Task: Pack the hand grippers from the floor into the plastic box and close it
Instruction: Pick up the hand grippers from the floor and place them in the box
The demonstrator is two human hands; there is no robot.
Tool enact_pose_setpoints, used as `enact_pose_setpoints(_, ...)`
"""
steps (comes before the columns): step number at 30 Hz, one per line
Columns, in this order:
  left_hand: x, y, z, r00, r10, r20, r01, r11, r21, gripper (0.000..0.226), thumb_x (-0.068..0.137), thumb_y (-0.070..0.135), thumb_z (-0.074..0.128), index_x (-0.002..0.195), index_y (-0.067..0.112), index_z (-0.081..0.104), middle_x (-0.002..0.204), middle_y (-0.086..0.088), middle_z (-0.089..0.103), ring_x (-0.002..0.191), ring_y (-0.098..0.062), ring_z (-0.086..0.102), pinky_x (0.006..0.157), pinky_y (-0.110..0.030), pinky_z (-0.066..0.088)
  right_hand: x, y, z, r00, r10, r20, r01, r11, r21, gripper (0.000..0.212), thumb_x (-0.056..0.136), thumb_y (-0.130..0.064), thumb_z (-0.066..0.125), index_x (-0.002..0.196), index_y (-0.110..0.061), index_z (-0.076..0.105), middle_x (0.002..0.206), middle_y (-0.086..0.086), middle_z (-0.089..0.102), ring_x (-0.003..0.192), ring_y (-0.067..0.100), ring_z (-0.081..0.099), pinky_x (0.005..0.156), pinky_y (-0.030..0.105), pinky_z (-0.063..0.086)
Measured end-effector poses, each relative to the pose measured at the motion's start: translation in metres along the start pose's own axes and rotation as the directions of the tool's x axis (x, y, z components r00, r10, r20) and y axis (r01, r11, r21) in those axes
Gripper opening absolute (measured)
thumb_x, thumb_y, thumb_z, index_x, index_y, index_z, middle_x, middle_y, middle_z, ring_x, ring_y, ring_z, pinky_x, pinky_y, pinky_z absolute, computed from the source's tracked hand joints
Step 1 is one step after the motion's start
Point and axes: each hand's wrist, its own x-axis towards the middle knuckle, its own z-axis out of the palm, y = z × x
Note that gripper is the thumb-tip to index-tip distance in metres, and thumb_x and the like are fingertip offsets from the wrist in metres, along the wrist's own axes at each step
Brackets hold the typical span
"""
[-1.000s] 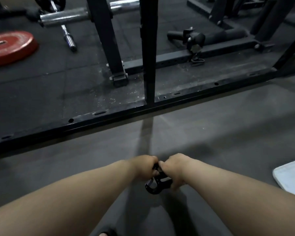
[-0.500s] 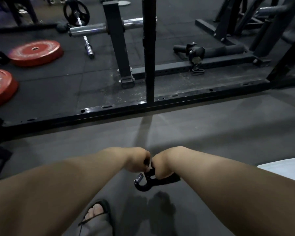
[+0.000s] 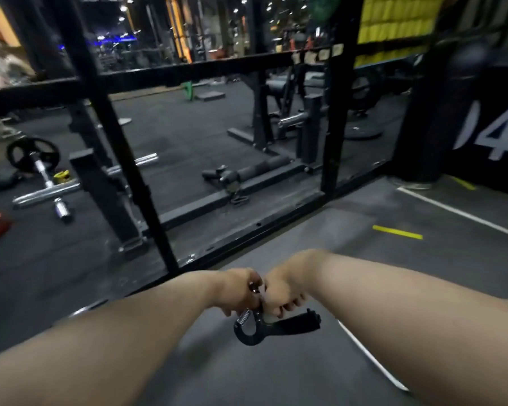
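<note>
1. Your hands are together low at 6 o'clock. The left hand (image 3: 241, 291) and the right hand (image 3: 282, 294) are knuckle to knuckle, and both are curled on the one black hand gripper (image 3: 273, 326), which you hold off the floor (image 3: 364, 259)
2. The right hand wraps one handle, and the other handle juts free toward 4 o'clock. The left hand pinches the top end just above the spring (image 3: 244, 317). What exactly that hand grips is hidden by your fingers
3. The plastic box is not in your view, which points at the rack frame (image 3: 247, 227) from 9 to 2 o'clock. If you swing toward the box without looking, you may miss its opening or knock the free handle on its wall
4. Your left fingertips sit close to the spring. If the right hand squeezes or lets go suddenly, the coils could nip skin
5. Changing to a one-handed hold is probably the riskiest moment. The gripper's weight hangs on the free-handle side, so a loose hold could let it twist out and drop
6. If the gripper goes in with its handles splayed, it may ride high and stop the lid closing
</note>
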Motion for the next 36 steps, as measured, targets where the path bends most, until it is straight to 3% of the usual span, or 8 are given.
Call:
enact_pose_setpoints(6,0.013,0.099,0.014,0.992,0.066,0.106,-0.086,0.978,0.193,0.017,0.089,0.023,0.056,0.105,0.021,0.058,0.090,-0.005,0.066,0.079,-0.027,0.065,0.074,-0.038,0.058,-0.031,0.083,0.017,0.999,0.052,0.013,-0.053,0.990,0.134,0.020,0.090,-0.009,0.051,0.071,-0.007,0.055,0.055,0.006,0.045,0.044,0.019,0.040,0.044,0.020,0.035)
enact_pose_setpoints(9,0.027,0.117,0.014,0.982,0.034,0.184,-0.081,0.965,0.251,0.028,0.086,0.011,0.056,0.114,0.014,0.061,0.102,-0.011,0.070,0.081,-0.026,0.063,0.074,-0.038,0.057,-0.038,0.098,0.025,0.998,0.057,0.002,-0.056,0.981,0.187,0.028,0.092,-0.008,0.049,0.064,-0.007,0.050,0.053,0.007,0.046,0.046,0.019,0.040,0.045,0.020,0.034)
enact_pose_setpoints(12,0.039,0.108,0.022,0.992,0.112,0.057,-0.123,0.963,0.241,0.019,0.086,0.023,0.056,0.104,0.024,0.063,0.091,0.001,0.069,0.077,-0.018,0.064,0.067,-0.028,0.054,-0.039,0.100,0.026,0.996,0.076,-0.037,-0.066,0.972,0.227,0.029,0.093,-0.006,0.048,0.063,-0.008,0.047,0.056,0.007,0.043,0.043,0.018,0.040,0.046,0.020,0.033)
enact_pose_setpoints(16,0.059,0.091,0.029,0.981,0.193,0.011,-0.191,0.958,0.215,0.023,0.076,0.036,0.053,0.091,0.030,0.069,0.086,0.009,0.073,0.085,-0.014,0.070,0.081,-0.033,0.059,-0.041,0.104,0.032,0.996,0.088,-0.002,-0.084,0.960,0.265,0.027,0.092,-0.005,0.048,0.065,-0.009,0.047,0.060,0.008,0.041,0.050,0.021,0.036,0.050,0.023,0.033)
enact_pose_setpoints(22,0.063,0.110,0.038,0.964,0.262,-0.056,-0.249,0.954,0.168,0.012,0.081,0.036,0.048,0.071,0.035,0.053,0.078,0.011,0.064,0.072,-0.013,0.064,0.064,-0.024,0.047,-0.046,0.122,0.034,0.984,0.177,-0.016,-0.164,0.940,0.299,0.024,0.085,-0.004,0.052,0.064,-0.012,0.044,0.059,0.007,0.037,0.048,0.018,0.032,0.050,0.025,0.029)
enact_pose_setpoints(25,0.057,0.128,0.048,0.953,0.303,0.008,-0.298,0.932,0.204,0.009,0.079,0.040,0.051,0.078,0.032,0.052,0.078,0.009,0.063,0.068,-0.014,0.064,0.062,-0.026,0.049,-0.055,0.133,0.040,0.977,0.210,0.033,-0.210,0.929,0.305,0.019,0.086,-0.006,0.052,0.070,-0.013,0.046,0.061,0.006,0.039,0.050,0.019,0.033,0.053,0.026,0.030)
enact_pose_setpoints(29,0.044,0.146,0.047,0.931,0.361,0.047,-0.361,0.902,0.234,0.022,0.091,0.033,0.052,0.109,0.020,0.053,0.090,0.003,0.059,0.074,-0.018,0.059,0.067,-0.027,0.049,-0.071,0.142,0.041,0.962,0.270,0.034,-0.266,0.903,0.339,0.010,0.081,-0.013,0.058,0.072,-0.014,0.054,0.062,0.003,0.047,0.053,0.020,0.041,0.060,0.027,0.040)
enact_pose_setpoints(36,0.058,0.159,0.041,0.911,0.397,0.106,-0.411,0.867,0.283,0.027,0.088,0.039,0.055,0.110,0.025,0.062,0.107,0.001,0.070,0.095,-0.020,0.067,0.081,-0.031,0.054,-0.078,0.161,0.063,0.963,0.262,-0.061,-0.204,0.858,0.471,0.003,0.084,-0.014,0.057,0.081,-0.015,0.058,0.068,0.001,0.049,0.059,0.017,0.044,0.055,0.025,0.039)
